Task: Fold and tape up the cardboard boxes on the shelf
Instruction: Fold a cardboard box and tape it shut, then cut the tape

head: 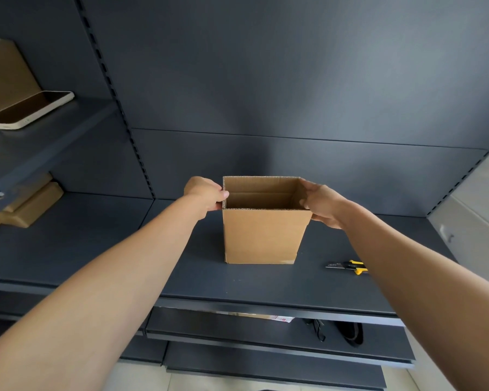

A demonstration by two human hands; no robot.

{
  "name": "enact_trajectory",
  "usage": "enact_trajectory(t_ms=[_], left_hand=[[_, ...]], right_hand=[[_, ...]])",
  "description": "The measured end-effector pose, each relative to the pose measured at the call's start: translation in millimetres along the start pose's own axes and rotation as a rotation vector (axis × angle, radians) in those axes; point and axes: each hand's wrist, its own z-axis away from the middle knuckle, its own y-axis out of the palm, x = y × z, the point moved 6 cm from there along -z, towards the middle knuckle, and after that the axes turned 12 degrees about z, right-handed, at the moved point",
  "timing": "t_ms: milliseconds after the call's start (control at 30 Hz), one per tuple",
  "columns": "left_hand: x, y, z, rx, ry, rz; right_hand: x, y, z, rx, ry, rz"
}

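While the open-topped brown cardboard box [263, 235] stood upright on the dark grey metal shelf [266, 283], the left hand [205, 193] and right hand [321, 206] each pinched an opposite top edge, probably to fold the top shut.

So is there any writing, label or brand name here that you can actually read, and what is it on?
Nothing here can be read as text.
On the utility knife: faint marks on the blade, too small to read.
On the paper lying on the lower shelf: red print, too blurred to read.
On the cardboard box: no print on the sides shown.
On the phone: no lettering shows.
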Motion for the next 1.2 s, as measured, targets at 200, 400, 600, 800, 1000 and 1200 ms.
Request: enact_trajectory(t_ms=[200,400,600,800,1000,1200], left_hand=[[11,3,-8,0.083,-0.111,0.169],[19,5,-7,0.133,-0.263,0.166],[24,11,0,0.187,-0.375,0.093],[33,25,2,0.231,-0.411,0.079],[30,35,-4,0.178,-0.283,-0.209],[26,40,-7,0.219,-0.300,-0.363]], right_hand=[[-11,-4,3,0.057,0.031,-0.200],[-14,-6,-1,0.030,0.037,-0.239],[-15,-6,0,0.012,0.049,-0.269],[-15,-4,1,0.013,0.056,-0.311],[-23,-5,2,0.043,0.087,-0.396],[-25,-5,0,0.058,0.094,-0.410]])
